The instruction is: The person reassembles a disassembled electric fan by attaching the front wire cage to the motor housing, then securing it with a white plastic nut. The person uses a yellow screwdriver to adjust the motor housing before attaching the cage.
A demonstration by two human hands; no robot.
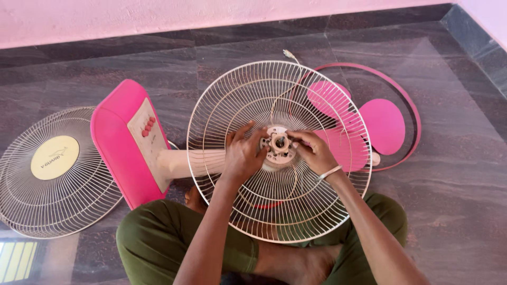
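Gripping the round hub (279, 143) of the rear fan guard (279, 150), the left hand (244, 154) and right hand (315, 152) close their fingers on it; a slip could bend thin wires.

Cream wire-metal grille (237, 105), glossy pink plastic base (119, 142)

Both hands, left (242, 155) and right (315, 152), curl inward, fingers bent.

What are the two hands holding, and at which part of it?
Both the left hand and the right hand grip the white wire fan guard at its round centre hub, one on each side.
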